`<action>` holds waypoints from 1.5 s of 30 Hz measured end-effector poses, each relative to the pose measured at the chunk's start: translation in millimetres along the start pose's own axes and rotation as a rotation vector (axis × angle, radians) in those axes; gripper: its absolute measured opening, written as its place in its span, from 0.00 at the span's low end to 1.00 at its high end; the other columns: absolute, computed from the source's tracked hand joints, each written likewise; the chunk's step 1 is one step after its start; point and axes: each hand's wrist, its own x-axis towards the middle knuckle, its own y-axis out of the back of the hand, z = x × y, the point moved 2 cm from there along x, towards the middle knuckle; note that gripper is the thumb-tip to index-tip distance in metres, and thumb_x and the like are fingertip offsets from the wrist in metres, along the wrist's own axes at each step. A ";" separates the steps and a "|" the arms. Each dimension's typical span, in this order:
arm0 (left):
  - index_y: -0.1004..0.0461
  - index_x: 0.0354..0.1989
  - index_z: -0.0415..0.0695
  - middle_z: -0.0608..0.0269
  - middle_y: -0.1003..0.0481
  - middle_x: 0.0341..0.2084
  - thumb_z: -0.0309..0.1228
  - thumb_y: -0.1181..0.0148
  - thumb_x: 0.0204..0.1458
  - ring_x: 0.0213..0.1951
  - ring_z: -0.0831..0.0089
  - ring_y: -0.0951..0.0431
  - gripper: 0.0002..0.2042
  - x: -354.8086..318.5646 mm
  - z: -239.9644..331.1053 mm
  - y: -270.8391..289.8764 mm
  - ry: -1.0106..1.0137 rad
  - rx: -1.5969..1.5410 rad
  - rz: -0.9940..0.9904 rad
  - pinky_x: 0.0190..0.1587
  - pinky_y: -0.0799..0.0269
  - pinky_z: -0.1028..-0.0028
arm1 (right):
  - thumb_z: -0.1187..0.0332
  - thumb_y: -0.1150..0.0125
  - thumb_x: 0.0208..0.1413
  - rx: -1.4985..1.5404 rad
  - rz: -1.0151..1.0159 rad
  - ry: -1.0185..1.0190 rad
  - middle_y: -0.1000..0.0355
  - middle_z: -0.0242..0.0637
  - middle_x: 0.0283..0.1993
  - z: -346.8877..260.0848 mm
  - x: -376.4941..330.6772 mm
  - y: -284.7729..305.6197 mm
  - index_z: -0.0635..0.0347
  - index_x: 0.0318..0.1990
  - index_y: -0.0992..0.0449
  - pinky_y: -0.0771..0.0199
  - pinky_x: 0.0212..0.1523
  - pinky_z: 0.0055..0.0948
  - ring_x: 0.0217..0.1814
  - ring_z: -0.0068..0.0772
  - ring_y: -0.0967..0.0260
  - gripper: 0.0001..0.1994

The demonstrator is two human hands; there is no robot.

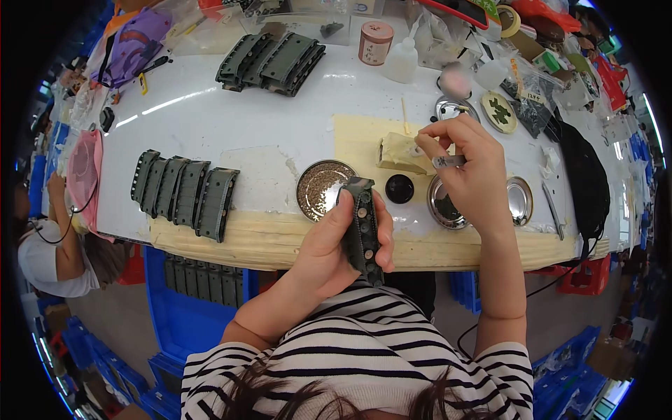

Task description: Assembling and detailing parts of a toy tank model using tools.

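Note:
My left hand (324, 245) is closed around a dark green plastic toy-vehicle part (363, 231), tilted upright, with a row of small round wheels along its face. Beyond it sits a round metal dish (324, 183) of small brownish pieces. My right hand (474, 164) is raised with thumb and forefinger pinched together, beside a block wrapped in yellowish tape (402, 152). A flat silvery strip (449, 162) with dark marks crosses the thumb; whether it is a tool I cannot tell. What the fingertips hold is too small to make out.
Finished-looking green parts (185, 192) stand in a row at left, more are stacked (271, 63) farther back. A black round cap (400, 188), metal dishes (519, 201), a white squeeze bottle (401, 60) and a pink can (376, 43) stand around. A blue crate (171, 318) sits below the edge.

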 end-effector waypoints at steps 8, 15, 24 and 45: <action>0.38 0.50 0.45 0.64 0.34 0.28 0.52 0.68 0.64 0.24 0.74 0.31 0.23 1.3 -3.9 0.9 0.038 -0.165 -0.100 0.29 0.30 0.71 | 0.77 0.36 0.50 0.164 0.362 0.022 0.33 0.29 0.26 -35.5 -16.7 28.2 0.64 0.32 0.23 0.43 0.23 0.16 0.22 0.15 0.41 0.03; 0.39 0.55 0.41 0.61 0.30 0.29 0.50 0.68 0.65 0.27 0.71 0.26 0.25 1.1 -8.8 -2.7 0.045 -0.254 -0.163 0.33 0.24 0.71 | 0.72 0.44 0.60 0.869 0.114 -0.144 0.31 0.33 0.37 -45.7 -37.4 0.9 0.67 0.40 0.29 0.32 0.36 0.16 0.34 0.18 0.30 0.07; 0.40 0.56 0.39 0.60 0.29 0.28 0.50 0.67 0.65 0.27 0.70 0.25 0.25 -0.4 -11.5 -3.5 0.053 -0.237 -0.128 0.33 0.24 0.71 | 0.71 0.49 0.62 0.876 0.061 -0.201 0.31 0.32 0.33 -52.2 -35.0 -2.8 0.67 0.39 0.31 0.27 0.35 0.18 0.34 0.25 0.24 0.07; 0.56 0.68 0.39 0.49 0.30 0.42 0.51 0.76 0.64 0.42 0.60 0.25 0.32 -4.4 1.4 -7.9 0.032 -0.106 -0.051 0.48 0.27 0.54 | 0.76 0.39 0.55 0.413 0.299 -0.104 0.30 0.29 0.29 -18.2 -23.0 2.5 0.66 0.34 0.26 0.39 0.23 0.15 0.22 0.13 0.37 0.03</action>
